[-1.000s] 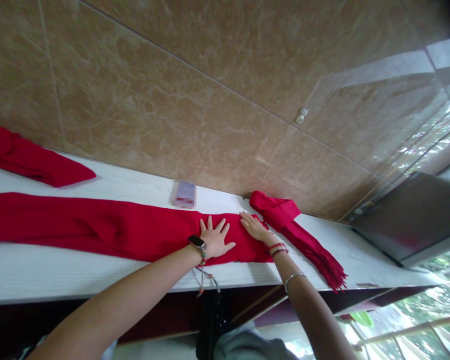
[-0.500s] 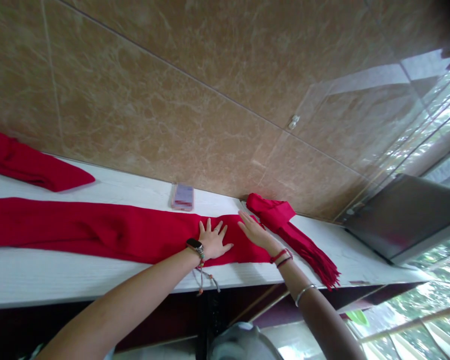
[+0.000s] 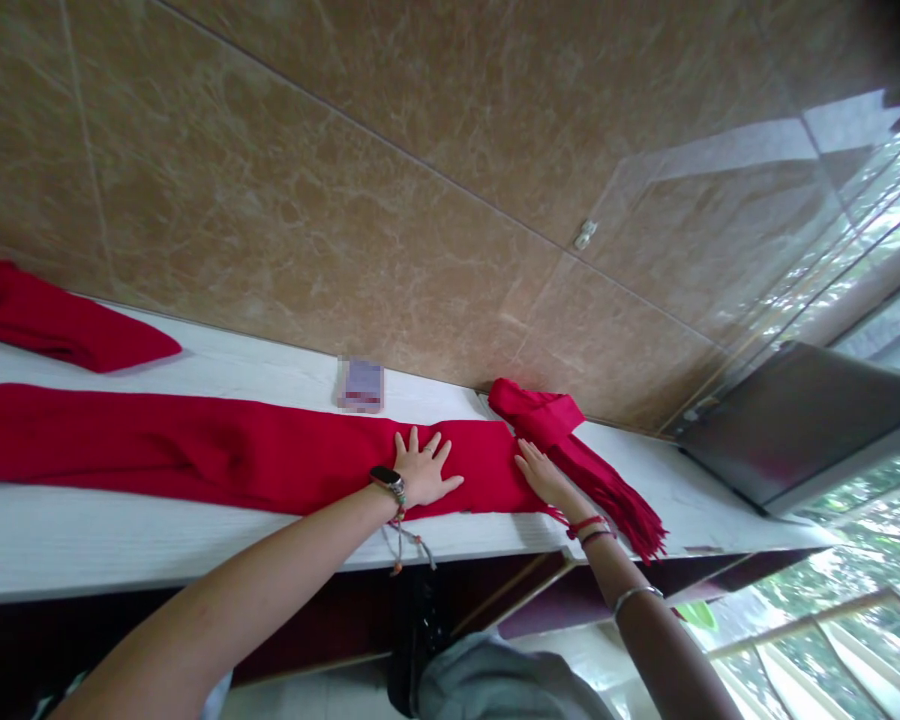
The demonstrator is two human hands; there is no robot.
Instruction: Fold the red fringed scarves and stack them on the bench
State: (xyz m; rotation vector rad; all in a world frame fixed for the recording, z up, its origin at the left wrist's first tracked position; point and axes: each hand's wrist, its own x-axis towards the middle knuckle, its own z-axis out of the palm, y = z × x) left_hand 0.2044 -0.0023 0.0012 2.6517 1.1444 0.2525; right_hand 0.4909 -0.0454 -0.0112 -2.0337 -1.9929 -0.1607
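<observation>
A long red scarf [image 3: 315,455] lies stretched along the white tabletop, with wrinkles toward its left part. My left hand [image 3: 420,475] rests flat on it, fingers spread, a dark watch at the wrist. At the scarf's right end, my right hand [image 3: 546,472] lies flat with its fingers stretched out and fairly close together. Some red fringe shows under the right wrist. Just beyond that hand is a folded red scarf [image 3: 541,412] whose fringe hangs toward the front edge.
Another piece of red cloth [image 3: 67,325] lies at the back left. A phone-like flat thing [image 3: 361,385], blurred out, sits near the tiled wall [image 3: 307,230]. To the right stands a dark grey panel [image 3: 802,420]. Open shelf space shows below the tabletop [image 3: 157,540].
My right hand has slid right, to the end of the long scarf, and now lies flat there. My left hand stays spread in the same place on the cloth.
</observation>
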